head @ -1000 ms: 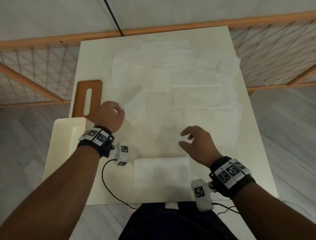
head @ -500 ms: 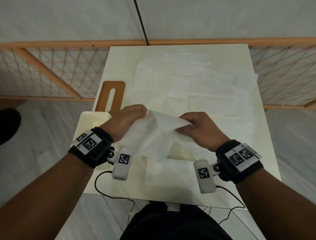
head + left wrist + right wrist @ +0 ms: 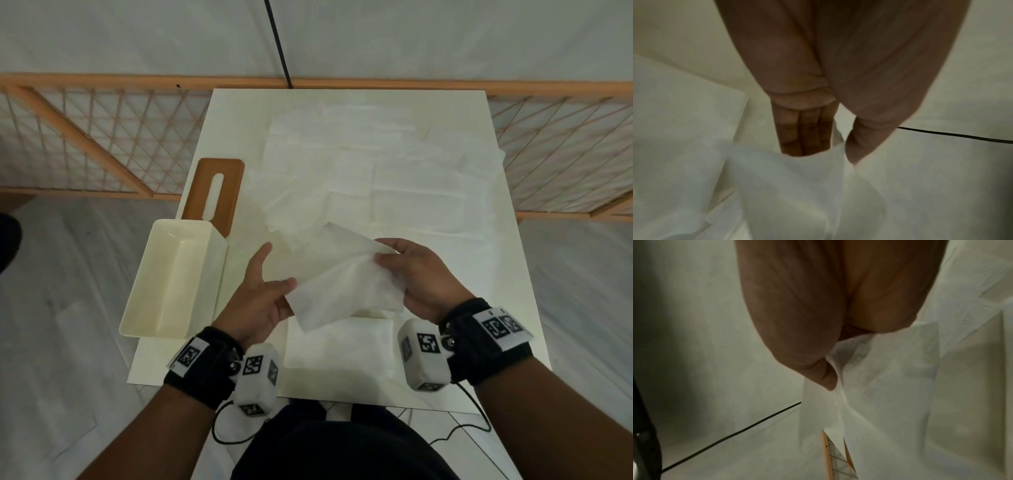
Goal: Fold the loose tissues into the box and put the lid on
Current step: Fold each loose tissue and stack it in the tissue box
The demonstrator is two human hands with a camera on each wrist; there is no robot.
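Note:
A white tissue (image 3: 342, 281) hangs crumpled above the table's near edge, held by both hands. My left hand (image 3: 284, 291) pinches its lower left edge, thumb on top and straight fingers (image 3: 805, 138) beneath, forefinger pointing away. My right hand (image 3: 387, 257) pinches the upper right edge; the thumb (image 3: 824, 373) presses the tissue (image 3: 879, 378) against fingers hidden behind it. The cream box (image 3: 174, 281) stands open and empty at the left. Its brown slotted lid (image 3: 215, 192) lies flat behind it. A folded tissue stack (image 3: 339, 346) lies under the held tissue.
Several loose tissues (image 3: 376, 171) lie spread over the far half of the cream table (image 3: 233, 113). The box overhangs the table's left edge. An orange lattice fence (image 3: 102, 144) runs behind the table. Black cables (image 3: 459, 428) hang off the near edge.
Both hands went from the table to a lifted tissue. Since half a second ago, the left hand has turned palm up and slid to the tissue's lower edge.

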